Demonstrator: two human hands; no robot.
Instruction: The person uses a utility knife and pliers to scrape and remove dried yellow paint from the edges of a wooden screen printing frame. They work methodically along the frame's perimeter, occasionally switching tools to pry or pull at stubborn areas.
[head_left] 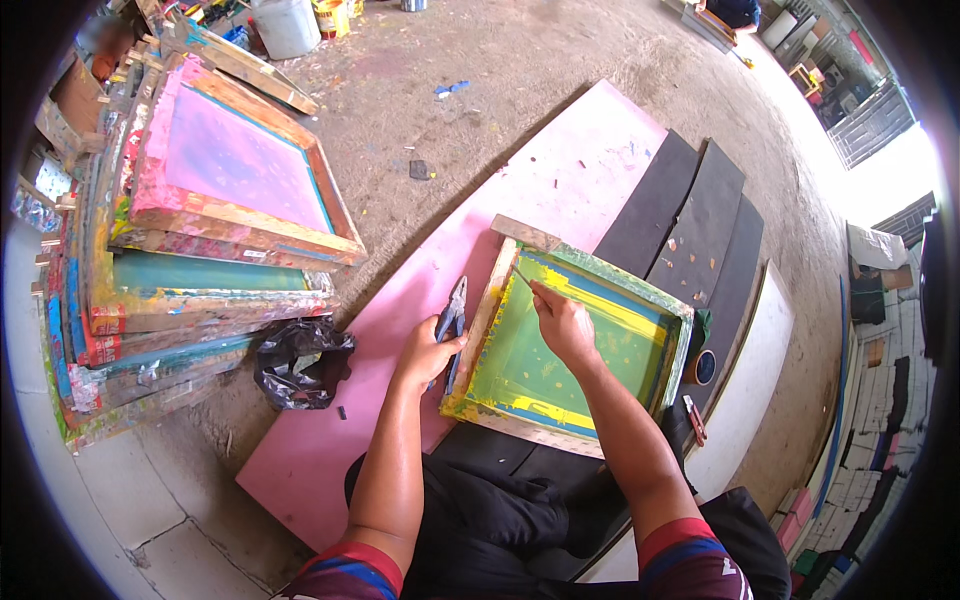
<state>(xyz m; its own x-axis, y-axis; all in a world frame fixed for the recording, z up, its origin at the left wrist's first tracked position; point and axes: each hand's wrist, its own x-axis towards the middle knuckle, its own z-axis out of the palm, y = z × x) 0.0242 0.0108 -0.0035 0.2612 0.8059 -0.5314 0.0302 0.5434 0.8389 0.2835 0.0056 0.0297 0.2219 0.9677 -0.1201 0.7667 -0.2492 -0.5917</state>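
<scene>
Left hand [427,352] curled tight, thumb out to the right! Right hand [566,325] farther forward, fingers bunched, forearm [628,425] slanting up leftward.

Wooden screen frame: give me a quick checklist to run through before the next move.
1. Pliers gripped by the left hand: ok.
2. Thin tool held in the right hand: ok.
3. Left hand free to steady the frame: not ok, pliers in it.
4. Tool tip touching the green mesh: cannot tell.
5. Red utility knife away from both hands: ok, right of the frame.
</scene>
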